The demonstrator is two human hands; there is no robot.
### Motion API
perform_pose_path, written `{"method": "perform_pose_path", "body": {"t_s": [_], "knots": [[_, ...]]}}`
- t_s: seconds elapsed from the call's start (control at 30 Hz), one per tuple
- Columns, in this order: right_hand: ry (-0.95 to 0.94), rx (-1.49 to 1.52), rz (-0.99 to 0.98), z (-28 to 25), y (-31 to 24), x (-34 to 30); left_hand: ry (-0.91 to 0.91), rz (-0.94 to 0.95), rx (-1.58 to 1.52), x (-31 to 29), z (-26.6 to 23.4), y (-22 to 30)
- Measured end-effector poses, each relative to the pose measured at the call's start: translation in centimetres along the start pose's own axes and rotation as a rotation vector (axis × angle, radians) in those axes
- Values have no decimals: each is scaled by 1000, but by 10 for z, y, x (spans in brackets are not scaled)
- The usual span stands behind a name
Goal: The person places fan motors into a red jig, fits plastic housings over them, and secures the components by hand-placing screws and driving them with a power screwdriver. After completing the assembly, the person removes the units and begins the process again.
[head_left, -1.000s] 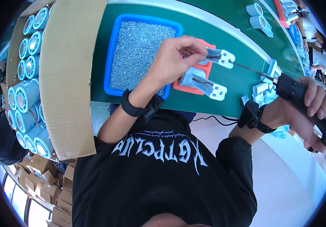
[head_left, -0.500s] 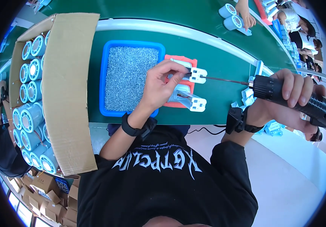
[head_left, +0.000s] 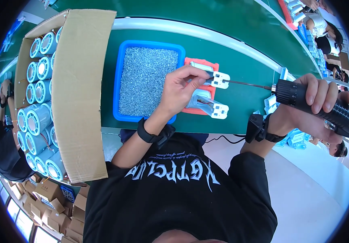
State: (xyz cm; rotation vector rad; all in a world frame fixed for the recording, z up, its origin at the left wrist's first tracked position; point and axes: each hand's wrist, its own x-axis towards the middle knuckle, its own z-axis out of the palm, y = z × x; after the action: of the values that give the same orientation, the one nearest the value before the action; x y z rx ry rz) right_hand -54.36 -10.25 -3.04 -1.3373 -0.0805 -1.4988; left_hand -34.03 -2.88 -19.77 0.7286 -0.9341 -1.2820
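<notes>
the green worktop (head_left: 239,101) carries most of what we see: a cardboard box (head_left: 81,93) of grey cylinders at its left edge, then a blue tray (head_left: 119,81) of screws, then an orange jig (head_left: 213,65) near the middle. we judge we are mid screw-driving: our right hand (head_left: 316,101) is wrapped tight around the black electric screwdriver (head_left: 316,103), and our left hand (head_left: 180,91) pinches the white part (head_left: 219,79) on the jig. next calls for keeping the bit (head_left: 247,84) square to the part. beyond, the room shows other workers at the far edge.
</notes>
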Motion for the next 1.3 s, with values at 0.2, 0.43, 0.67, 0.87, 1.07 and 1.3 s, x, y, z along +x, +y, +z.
{"method": "perform_pose_path", "body": {"t_s": [0.2,0.43,0.67,0.87,1.07,1.3], "knots": [[-84,-37,4,9,3,3,-29,225,456,4,-2,12],[-86,-198,21,33,15,-2,46,359,819,0,-12,42],[-292,-258,110,42,34,4,-167,-196,1300,-27,-51,43],[-404,-310,140,42,26,6,-216,-231,1289,-28,-51,37],[-324,-293,79,37,24,2,-79,-69,1138,-18,-52,37],[-320,-323,96,37,32,-1,-27,-84,900,-10,-45,40]]}}
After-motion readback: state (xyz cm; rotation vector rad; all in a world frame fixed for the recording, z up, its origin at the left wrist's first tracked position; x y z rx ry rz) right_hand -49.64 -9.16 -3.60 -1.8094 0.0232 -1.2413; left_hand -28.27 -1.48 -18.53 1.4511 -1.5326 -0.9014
